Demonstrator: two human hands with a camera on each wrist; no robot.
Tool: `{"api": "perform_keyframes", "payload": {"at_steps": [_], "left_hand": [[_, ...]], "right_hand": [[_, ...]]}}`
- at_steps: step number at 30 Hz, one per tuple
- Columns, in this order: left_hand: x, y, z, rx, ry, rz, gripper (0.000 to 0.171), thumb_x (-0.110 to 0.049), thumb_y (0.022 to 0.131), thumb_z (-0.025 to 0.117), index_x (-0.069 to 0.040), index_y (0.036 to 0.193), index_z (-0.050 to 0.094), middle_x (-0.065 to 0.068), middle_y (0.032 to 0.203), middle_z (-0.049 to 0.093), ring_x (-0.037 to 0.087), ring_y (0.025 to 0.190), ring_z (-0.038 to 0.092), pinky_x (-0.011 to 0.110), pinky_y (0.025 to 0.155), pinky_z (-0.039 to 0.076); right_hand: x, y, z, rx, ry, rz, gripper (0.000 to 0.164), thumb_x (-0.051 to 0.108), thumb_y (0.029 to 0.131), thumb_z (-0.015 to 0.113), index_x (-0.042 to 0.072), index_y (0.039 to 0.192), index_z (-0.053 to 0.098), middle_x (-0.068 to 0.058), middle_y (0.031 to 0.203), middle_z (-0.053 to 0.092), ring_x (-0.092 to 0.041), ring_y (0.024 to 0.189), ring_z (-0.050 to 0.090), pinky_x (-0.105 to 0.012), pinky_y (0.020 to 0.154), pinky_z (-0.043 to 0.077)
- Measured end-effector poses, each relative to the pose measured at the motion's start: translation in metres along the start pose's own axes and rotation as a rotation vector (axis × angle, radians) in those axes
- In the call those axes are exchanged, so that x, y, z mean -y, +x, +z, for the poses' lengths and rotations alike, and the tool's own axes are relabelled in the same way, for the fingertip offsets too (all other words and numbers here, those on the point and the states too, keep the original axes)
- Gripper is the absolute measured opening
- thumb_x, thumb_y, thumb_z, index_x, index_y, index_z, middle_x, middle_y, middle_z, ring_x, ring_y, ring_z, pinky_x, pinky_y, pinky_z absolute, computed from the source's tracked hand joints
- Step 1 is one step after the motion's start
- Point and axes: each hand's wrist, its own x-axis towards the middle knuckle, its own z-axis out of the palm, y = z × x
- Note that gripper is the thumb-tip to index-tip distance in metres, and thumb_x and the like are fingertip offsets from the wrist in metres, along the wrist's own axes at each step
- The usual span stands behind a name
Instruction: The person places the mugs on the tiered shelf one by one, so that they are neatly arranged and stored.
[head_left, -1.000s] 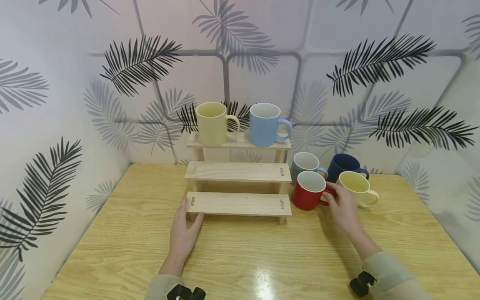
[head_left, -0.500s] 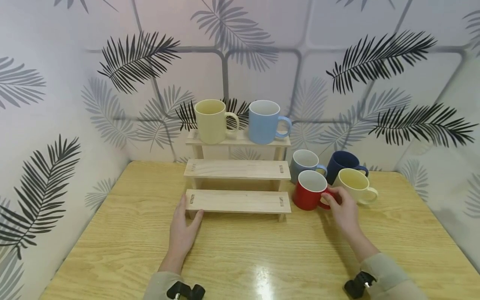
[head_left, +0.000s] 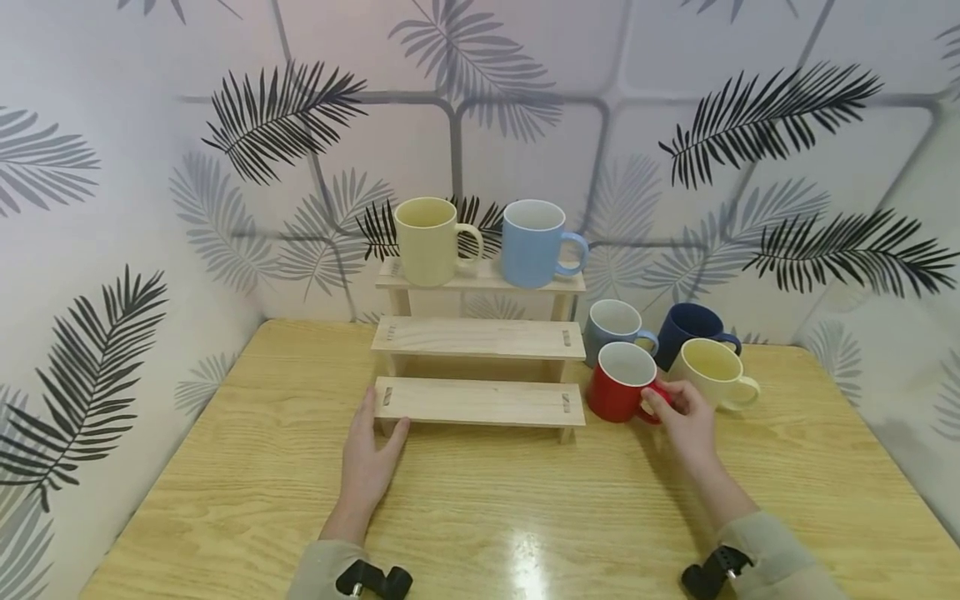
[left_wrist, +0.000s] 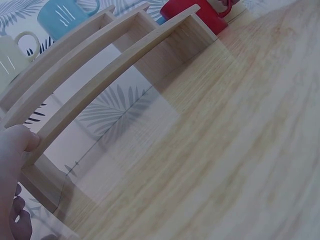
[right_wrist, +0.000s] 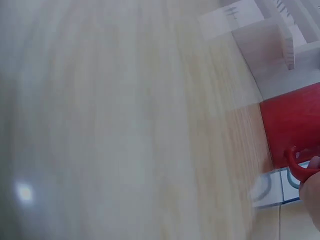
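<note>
A three-step wooden rack point(head_left: 480, 401) stands on the table. My left hand point(head_left: 369, 462) holds the left end of its lowest step, thumb point(left_wrist: 31, 141) against the board's front edge and fingers along the side. On the top step stand a pale yellow mug point(head_left: 426, 246) and a light blue mug point(head_left: 532, 248), handles to the right. Just right of the rack, a red mug point(head_left: 617, 393) stands upright. My right hand point(head_left: 692, 425) pinches its handle point(right_wrist: 299, 167) between thumb and fingers. The right wrist view cuts off most of that hand.
Behind the red mug is a grey-blue mug point(head_left: 600, 346). A dark blue mug point(head_left: 675, 337) and another pale yellow mug point(head_left: 701, 379) stand close to its right. A leaf-patterned wall point(head_left: 525, 150) rises behind the wooden table point(head_left: 480, 508).
The red mug, with my right hand on its handle, has shifted very slightly toward me, away from the grey-blue mug. My left hand stays on the rack. The head view has tilted a little.
</note>
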Motion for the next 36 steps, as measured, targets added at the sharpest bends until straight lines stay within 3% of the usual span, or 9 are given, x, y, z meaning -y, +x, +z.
{"api": "perform_keyframes", "payload": {"at_steps": [3, 8, 15, 19, 28, 36], "left_hand": [[0.000, 0.000, 0.000, -0.002, -0.003, 0.005, 0.078, -0.043, 0.096, 0.054, -0.006, 0.153, 0.015, 0.016, 0.156, 0.019, 0.032, 0.142, 0.017, 0.048, 0.114, 0.017], [0.000, 0.000, 0.000, -0.007, -0.009, 0.007, 0.078, -0.041, 0.096, 0.055, -0.005, 0.153, 0.015, 0.018, 0.155, 0.019, 0.033, 0.142, 0.017, 0.048, 0.114, 0.017], [0.000, -0.001, 0.001, -0.002, -0.011, 0.001, 0.078, -0.042, 0.096, 0.055, -0.006, 0.153, 0.015, 0.017, 0.156, 0.019, 0.033, 0.142, 0.017, 0.048, 0.114, 0.017], [0.001, 0.000, 0.001, -0.003, -0.010, 0.000, 0.079, -0.043, 0.096, 0.054, -0.006, 0.153, 0.015, 0.017, 0.156, 0.019, 0.033, 0.142, 0.017, 0.049, 0.114, 0.018], [0.002, 0.001, 0.002, -0.013, -0.002, 0.009, 0.079, -0.043, 0.096, 0.055, -0.005, 0.153, 0.017, 0.019, 0.155, 0.020, 0.035, 0.141, 0.018, 0.051, 0.113, 0.019], [0.003, 0.002, 0.003, -0.025, -0.003, 0.017, 0.077, -0.041, 0.096, 0.056, -0.004, 0.152, 0.018, 0.020, 0.154, 0.021, 0.037, 0.141, 0.019, 0.052, 0.113, 0.019]], "right_hand": [[0.002, -0.001, 0.005, -0.040, 0.102, 0.031, 0.010, -0.003, 0.085, 0.068, 0.006, 0.089, 0.065, 0.016, 0.080, 0.067, -0.001, 0.074, 0.060, -0.011, 0.065, 0.048], [0.009, -0.003, 0.009, -0.079, 0.265, 0.025, 0.016, -0.010, 0.085, 0.065, 0.007, 0.086, 0.066, 0.009, 0.077, 0.068, -0.003, 0.070, 0.059, -0.011, 0.064, 0.047], [0.023, -0.005, 0.001, -0.093, 0.300, 0.018, 0.023, -0.010, 0.086, 0.063, 0.012, 0.084, 0.069, 0.005, 0.075, 0.067, -0.005, 0.068, 0.058, -0.011, 0.062, 0.047], [0.037, -0.006, -0.004, -0.062, 0.310, -0.008, 0.021, -0.008, 0.087, 0.063, 0.011, 0.088, 0.070, 0.004, 0.080, 0.068, -0.007, 0.074, 0.060, -0.013, 0.068, 0.051], [0.083, -0.005, -0.002, 0.009, 0.359, -0.194, 0.015, -0.010, 0.085, 0.064, -0.003, 0.098, 0.068, -0.003, 0.088, 0.068, -0.012, 0.076, 0.061, -0.018, 0.069, 0.054], [0.112, -0.008, 0.020, 0.111, 0.447, -0.245, 0.015, -0.005, 0.086, 0.065, -0.005, 0.100, 0.067, -0.006, 0.089, 0.068, -0.015, 0.079, 0.061, -0.022, 0.068, 0.056]]}}
